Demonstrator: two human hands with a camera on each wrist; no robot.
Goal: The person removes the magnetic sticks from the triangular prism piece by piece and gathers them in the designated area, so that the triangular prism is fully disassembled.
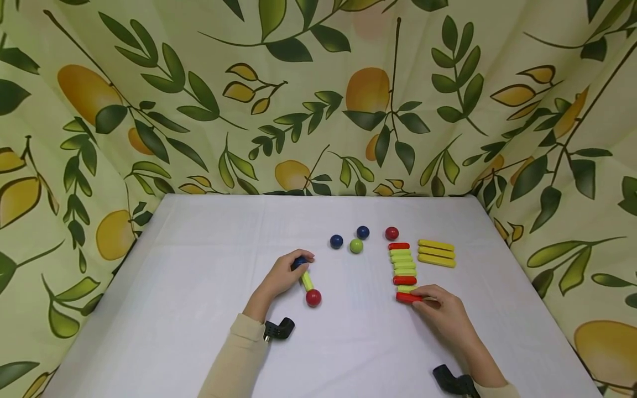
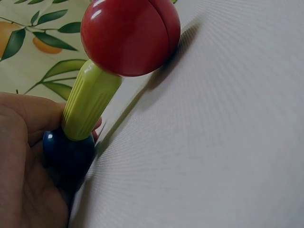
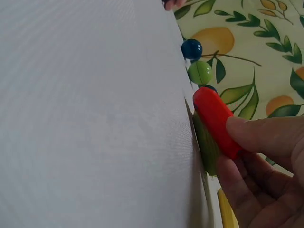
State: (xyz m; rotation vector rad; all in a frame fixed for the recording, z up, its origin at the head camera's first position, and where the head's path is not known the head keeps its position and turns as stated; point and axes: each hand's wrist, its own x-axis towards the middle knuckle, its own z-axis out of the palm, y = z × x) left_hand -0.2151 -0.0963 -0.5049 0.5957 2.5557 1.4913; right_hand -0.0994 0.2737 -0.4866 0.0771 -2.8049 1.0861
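Note:
My left hand [image 1: 285, 275] grips a dark blue ball [image 2: 69, 151] at one end of a short yellow-green rod [image 2: 91, 100]. A red ball [image 1: 313, 298] is joined to the rod's other end, nearer me. Over on the right, my right hand [image 1: 444, 310] pinches a short red rod [image 3: 214, 118] between thumb and fingers. That rod is at the near end of a column of short rods. Beside it in the column is a yellow-green rod [image 1: 406, 289], partly covered by the hand.
Farther up the column lie another red rod [image 1: 405, 280] and several yellow-green rods [image 1: 402, 258]. To its right are longer yellow rods [image 1: 436, 252]. Behind stand blue balls [image 1: 336, 241], a green ball [image 1: 356, 246] and a red ball [image 1: 392, 233]. A patterned curtain [image 1: 318, 110] borders the white table [image 1: 199, 232].

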